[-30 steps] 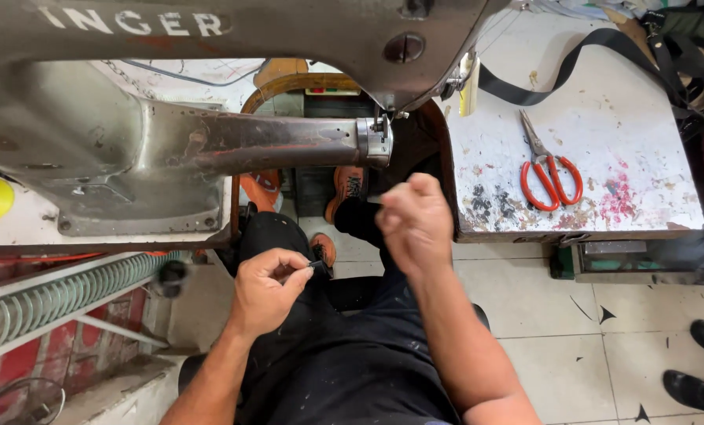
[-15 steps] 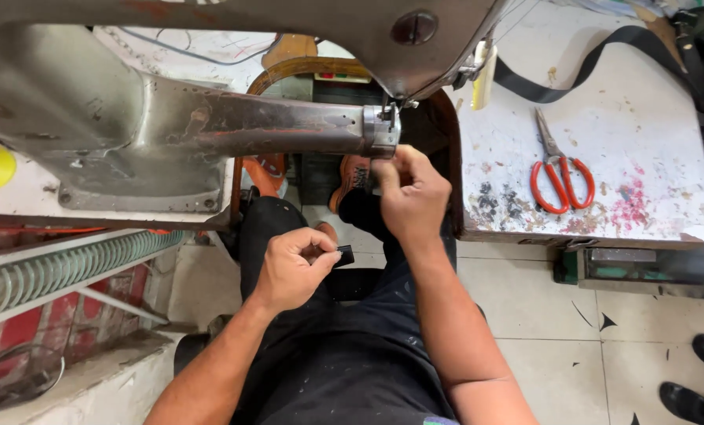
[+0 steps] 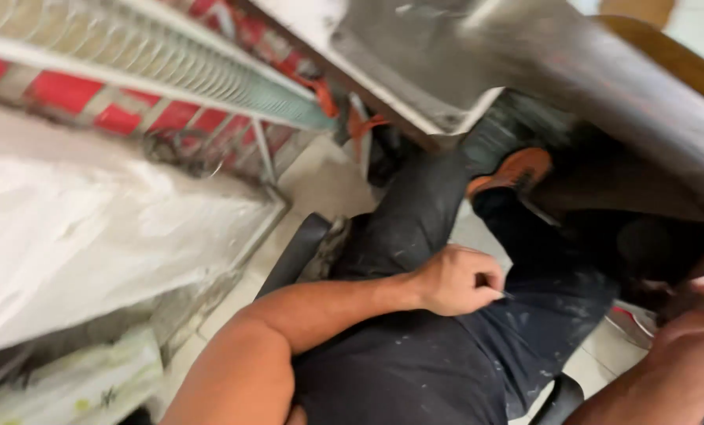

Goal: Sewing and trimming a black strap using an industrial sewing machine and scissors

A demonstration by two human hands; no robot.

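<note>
Room: tiled floor [image 3: 305, 189] under a grey machine [image 3: 604, 71], with a coiled hose [image 3: 171, 55] on a red frame at the far side and a white sheet [image 3: 92, 228] beside it.
Left grip: left hand [image 3: 454, 279] curled nearly closed over the lap, thumb and forefinger pinched on a thin dark sliver [image 3: 506, 294] that barely pokes out; too blurred to say what it is.
Sliver position: it points away from the wrist toward the right hand, above the dark trousers [image 3: 415, 362].
Right grip: right hand [image 3: 702, 323] sits at the picture's edge, mostly cut off; I cannot tell whether it is open or closed, or holding anything.
Relation: left hand has the sliver; the right is near, a gap between them.
Around: orange shoe [image 3: 517, 169] below the machine, black chair edge [image 3: 293, 256] by the thigh.
</note>
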